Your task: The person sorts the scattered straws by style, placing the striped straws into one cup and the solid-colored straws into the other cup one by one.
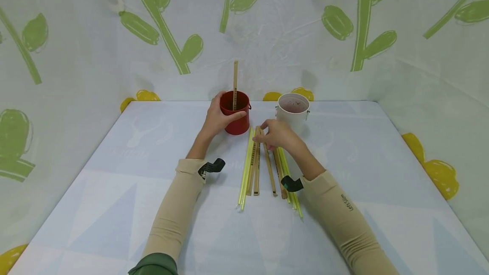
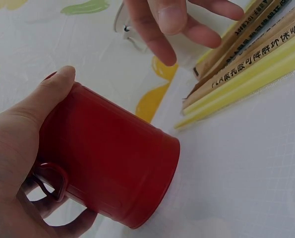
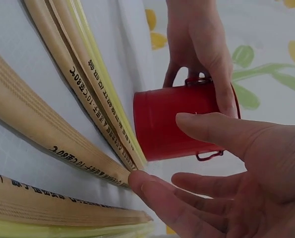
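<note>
My left hand (image 1: 217, 119) grips a small red bucket (image 1: 238, 127), thumb across the near side at the rim and fingers round the far side. One paper-wrapped straw (image 1: 235, 75) stands upright inside it. My right hand (image 1: 279, 134) hovers over the far ends of a spread of straws, its thumb and fingers apart. In the right wrist view its index fingertip overlaps the end of a brown paper-wrapped straw (image 3: 63, 148); whether they touch I cannot tell. Yellow straws (image 1: 244, 181) lie left of the paper-wrapped ones, and more yellow straws (image 1: 293, 196) lie to the right.
A white bucket (image 1: 292, 116) stands just behind my right hand, to the right of the red one. The pale table (image 1: 133, 224) ends at a back edge close behind both buckets. Walls of leaf-printed sheeting (image 1: 282, 46) rise at the back and sides.
</note>
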Available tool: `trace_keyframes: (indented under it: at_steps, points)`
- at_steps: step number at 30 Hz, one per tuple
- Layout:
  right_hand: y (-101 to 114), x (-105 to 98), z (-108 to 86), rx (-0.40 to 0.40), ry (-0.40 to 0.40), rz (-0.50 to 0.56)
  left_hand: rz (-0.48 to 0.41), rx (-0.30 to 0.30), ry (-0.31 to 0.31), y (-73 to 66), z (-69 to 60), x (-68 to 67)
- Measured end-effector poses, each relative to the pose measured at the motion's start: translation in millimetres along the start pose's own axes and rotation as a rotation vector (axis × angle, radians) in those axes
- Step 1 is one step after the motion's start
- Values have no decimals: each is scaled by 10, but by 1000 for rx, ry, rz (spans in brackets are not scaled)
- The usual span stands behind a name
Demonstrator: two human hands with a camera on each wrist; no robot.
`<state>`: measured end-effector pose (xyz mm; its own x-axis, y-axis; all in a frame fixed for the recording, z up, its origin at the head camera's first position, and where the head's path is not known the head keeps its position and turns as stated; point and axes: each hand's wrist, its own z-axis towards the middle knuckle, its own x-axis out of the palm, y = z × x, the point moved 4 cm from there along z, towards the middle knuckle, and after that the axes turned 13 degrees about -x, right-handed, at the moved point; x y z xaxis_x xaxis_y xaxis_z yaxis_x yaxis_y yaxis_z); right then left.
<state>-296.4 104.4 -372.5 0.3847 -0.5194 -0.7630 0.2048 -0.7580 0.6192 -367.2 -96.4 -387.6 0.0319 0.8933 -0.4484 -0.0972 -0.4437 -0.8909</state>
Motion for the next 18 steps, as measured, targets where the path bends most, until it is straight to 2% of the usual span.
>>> trace_keyframes:
  at_steps: [7, 18]
  points:
    - [6, 16, -6, 12, 32, -11, -5, 0, 3, -11, -3, 0]
    - [-11, 103, 6, 105, 66, -34, 5, 1, -2, -11, -7, -2]
